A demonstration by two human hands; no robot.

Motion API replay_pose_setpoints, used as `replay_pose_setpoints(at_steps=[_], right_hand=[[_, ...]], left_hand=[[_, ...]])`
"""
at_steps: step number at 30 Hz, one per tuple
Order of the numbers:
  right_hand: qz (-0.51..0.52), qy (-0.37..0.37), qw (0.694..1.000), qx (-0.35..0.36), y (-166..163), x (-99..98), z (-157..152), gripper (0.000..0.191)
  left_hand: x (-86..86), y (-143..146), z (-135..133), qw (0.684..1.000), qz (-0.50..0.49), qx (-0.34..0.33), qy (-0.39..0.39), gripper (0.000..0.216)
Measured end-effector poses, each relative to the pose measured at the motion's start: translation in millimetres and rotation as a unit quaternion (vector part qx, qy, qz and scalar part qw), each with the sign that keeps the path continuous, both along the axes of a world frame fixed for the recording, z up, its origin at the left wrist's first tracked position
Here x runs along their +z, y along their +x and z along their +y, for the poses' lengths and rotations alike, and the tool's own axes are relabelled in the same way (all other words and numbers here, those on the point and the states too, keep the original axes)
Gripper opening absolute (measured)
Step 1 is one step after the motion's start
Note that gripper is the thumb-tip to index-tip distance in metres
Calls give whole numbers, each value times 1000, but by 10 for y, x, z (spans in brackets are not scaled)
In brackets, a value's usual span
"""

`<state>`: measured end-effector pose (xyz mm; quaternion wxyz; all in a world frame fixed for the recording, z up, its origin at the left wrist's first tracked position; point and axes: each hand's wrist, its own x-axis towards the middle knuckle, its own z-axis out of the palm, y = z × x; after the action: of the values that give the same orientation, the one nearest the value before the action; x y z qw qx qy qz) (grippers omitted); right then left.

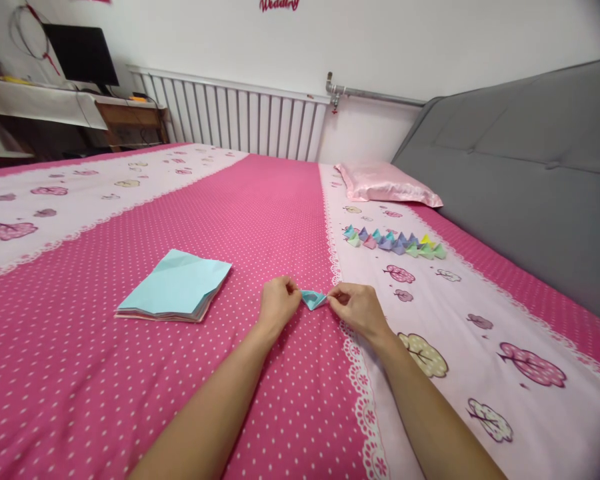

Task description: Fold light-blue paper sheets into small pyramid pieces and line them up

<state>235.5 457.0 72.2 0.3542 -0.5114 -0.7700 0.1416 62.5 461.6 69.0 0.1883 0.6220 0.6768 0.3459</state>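
Observation:
A small folded light-blue paper boat (313, 299) is held between my two hands, just above the pink dotted bedspread (280, 220). My left hand (280, 301) pinches its left tip between thumb and fingers. At the opposite tip, my right hand (359, 308) pinches in the same way. To the left lies a stack of square paper sheets (177, 283), light blue on top with paler sheets below. Several finished paper boats (391, 241) in blue, purple, green, pink and yellow stand in two rows to the right, beyond my right hand.
A pink satin pillow (387, 183) rests at the bed's far right, beside a grey padded headboard (525, 153). Against the wall stands a white radiator (235, 113) with a pipe. A desk with a monitor (81, 57) is at the far left.

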Motion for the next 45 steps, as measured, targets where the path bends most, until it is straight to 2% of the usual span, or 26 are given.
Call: replay_pose_setpoints(at_steps=[3, 6, 8, 10, 13, 17, 27, 34, 39, 45], right_hand=[[-29, -8, 999, -10, -2, 4, -3, 14], [-54, -10, 998, -21, -11, 11, -13, 13], [-70, -5, 997, -23, -20, 21, -22, 14], [-86, 5, 996, -18, -30, 35, -33, 14], [-104, 17, 994, -12, -46, 57, -47, 14], [-108, 15, 994, -25, -57, 59, -55, 14], [-111, -12, 992, -52, -43, 40, -52, 10], [-117, -21, 991, -60, -40, 38, -47, 9], [-119, -26, 991, -56, -38, 42, -50, 9], [-134, -19, 989, -55, -52, 32, -51, 10]], left_hand=[[-2, -2, -3, 1000, 13, -3, -12, 12], [17, 18, -26, 1000, -16, -19, 19, 16], [32, 40, -46, 995, -39, -64, 64, 25], [41, 61, -63, 984, -40, -137, 103, 30], [33, 79, -70, 972, -9, -206, 110, 23], [1, 68, -47, 979, 4, -185, 80, 18], [-46, 28, -2, 995, 23, -91, 18, 28], [-14, 30, -27, 987, 92, -126, 31, 27], [-30, 37, -40, 982, 98, -158, 18, 30], [-63, 77, -50, 969, 117, -216, 31, 23]])
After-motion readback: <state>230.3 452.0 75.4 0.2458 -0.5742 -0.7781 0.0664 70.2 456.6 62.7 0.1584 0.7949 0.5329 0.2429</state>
